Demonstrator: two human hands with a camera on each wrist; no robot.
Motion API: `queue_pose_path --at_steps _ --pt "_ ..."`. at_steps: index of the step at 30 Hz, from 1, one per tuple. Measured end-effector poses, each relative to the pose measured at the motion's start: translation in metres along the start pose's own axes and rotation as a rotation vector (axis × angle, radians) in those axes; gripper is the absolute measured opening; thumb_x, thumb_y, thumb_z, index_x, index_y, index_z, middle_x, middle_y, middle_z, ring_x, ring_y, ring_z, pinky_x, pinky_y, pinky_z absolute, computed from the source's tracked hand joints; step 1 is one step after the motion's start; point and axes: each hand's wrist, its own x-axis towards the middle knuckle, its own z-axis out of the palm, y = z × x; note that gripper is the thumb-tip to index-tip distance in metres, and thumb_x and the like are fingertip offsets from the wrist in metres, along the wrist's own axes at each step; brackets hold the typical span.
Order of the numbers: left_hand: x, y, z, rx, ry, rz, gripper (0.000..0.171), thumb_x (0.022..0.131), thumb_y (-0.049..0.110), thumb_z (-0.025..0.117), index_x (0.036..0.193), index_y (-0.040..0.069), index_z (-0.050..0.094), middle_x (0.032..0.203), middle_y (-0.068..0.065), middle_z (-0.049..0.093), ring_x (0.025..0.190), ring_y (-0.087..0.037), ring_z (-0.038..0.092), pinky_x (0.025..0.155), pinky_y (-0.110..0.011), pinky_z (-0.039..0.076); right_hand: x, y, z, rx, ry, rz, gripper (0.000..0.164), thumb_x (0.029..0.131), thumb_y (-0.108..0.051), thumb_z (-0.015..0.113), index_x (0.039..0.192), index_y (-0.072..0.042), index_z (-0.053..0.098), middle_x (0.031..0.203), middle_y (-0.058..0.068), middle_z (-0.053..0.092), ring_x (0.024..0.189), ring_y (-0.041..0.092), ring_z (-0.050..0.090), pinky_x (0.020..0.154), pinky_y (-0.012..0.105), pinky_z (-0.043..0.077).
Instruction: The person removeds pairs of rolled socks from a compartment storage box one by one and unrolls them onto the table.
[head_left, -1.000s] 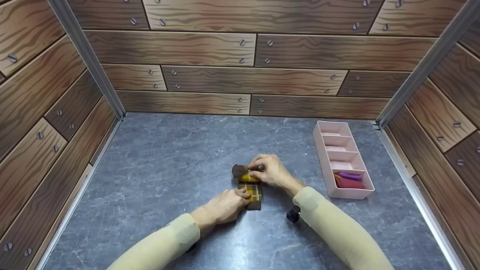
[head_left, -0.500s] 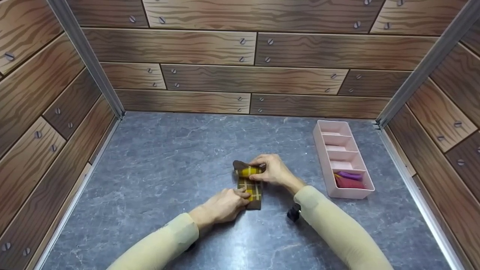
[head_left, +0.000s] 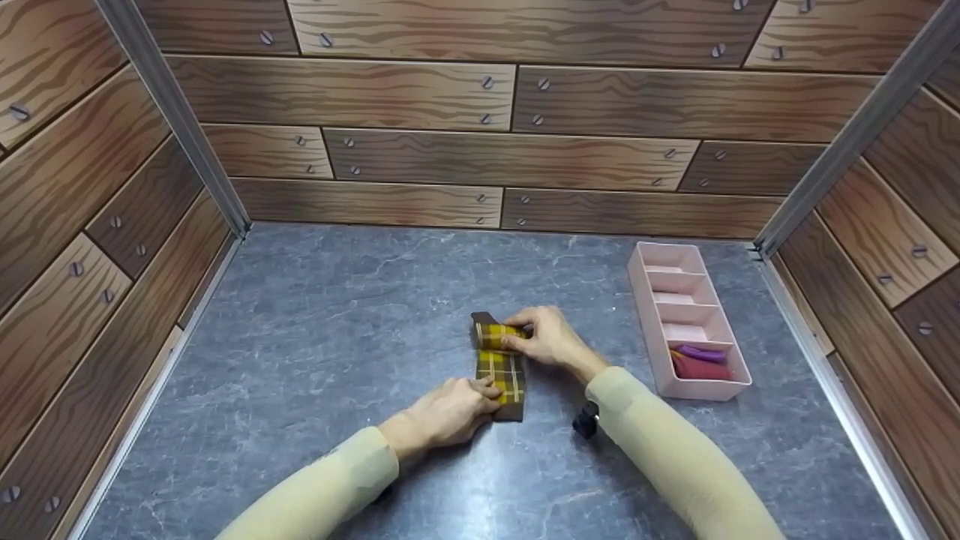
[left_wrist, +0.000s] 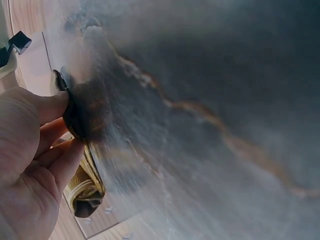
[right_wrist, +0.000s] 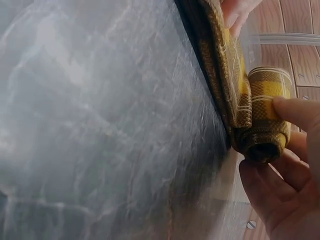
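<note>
A brown and yellow plaid sock lies lengthwise on the grey marbled table, its far end turned into a roll. My right hand grips that roll; in the right wrist view the thumb lies on top of the coiled sock and the fingertips are below it. At the near end, my left hand holds the sock's flat part by its dark brown edge. The left wrist view has the thumb and fingers pinching this dark edge, with the roll beyond them.
To the right stands a pink divided box; its nearest compartment holds a dark red folded cloth and a purple one. Wood-patterned walls enclose the back and sides of the table.
The rolled end has shifted slightly away from my left hand, and more flat plaid shows between the hands. The brown flap at its left has sunk lower. My left hand has stayed put.
</note>
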Motion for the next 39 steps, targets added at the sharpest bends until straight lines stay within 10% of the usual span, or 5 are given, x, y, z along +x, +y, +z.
queue_pose_path --at_steps 15,39 --pt "0.001 0.0 -0.001 0.004 -0.018 0.002 0.027 0.097 0.009 0.074 0.123 0.012 0.077 0.138 -0.014 0.069 0.129 -0.033 0.066 0.103 -0.04 0.056 -0.001 -0.008 0.007 -0.164 0.086 -0.124 0.038 0.084 -0.023 0.09 0.117 -0.008 0.08 0.115 0.006 0.076 0.104 0.03 0.072 0.097 0.048 0.058" --pt "0.002 0.001 -0.001 0.038 -0.021 -0.002 0.026 0.096 0.01 0.075 0.121 0.013 0.079 0.137 -0.012 0.069 0.13 -0.034 0.066 0.104 -0.043 0.056 0.023 -0.005 0.004 -0.147 0.023 0.056 0.029 0.101 -0.021 0.073 0.126 -0.008 0.078 0.118 0.012 0.075 0.114 0.036 0.068 0.107 0.052 0.051"
